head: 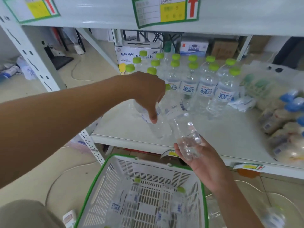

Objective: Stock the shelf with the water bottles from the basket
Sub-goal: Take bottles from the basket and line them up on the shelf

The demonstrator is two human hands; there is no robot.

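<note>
step in hand: transfer of two bottles from basket to shelf, placement not yet done. left hand (148, 91), centre of frame, has its fingers curled over the upper part of a tilted bottle (157, 129), thumb pressed down on the label; the cap is hidden under the palm. right hand (203, 159), lower centre-right, grasps the base of a second bottle (185, 137), neck pointing away toward the upper left. both bottles hang over the front part of the shelf (222, 137), neither standing. stocked row (205, 87) stands upright at centre-right, further back. basket (105, 163), bottom centre, contains more bottles (116, 204) lying flat. judgement: next move calls for righting each bottle and setting it base-down on the bare strip in front of the row, without knocking the near ones. materials: bottles are thin clear ribbed plastic, water-filled, with lime-green screw caps and white-and-blue wrap labels; likely to dent if squeezed. basket is white slotted plastic with a green rim. shelf is a smooth white board on perforated metal uprights (35, 63).
</note>
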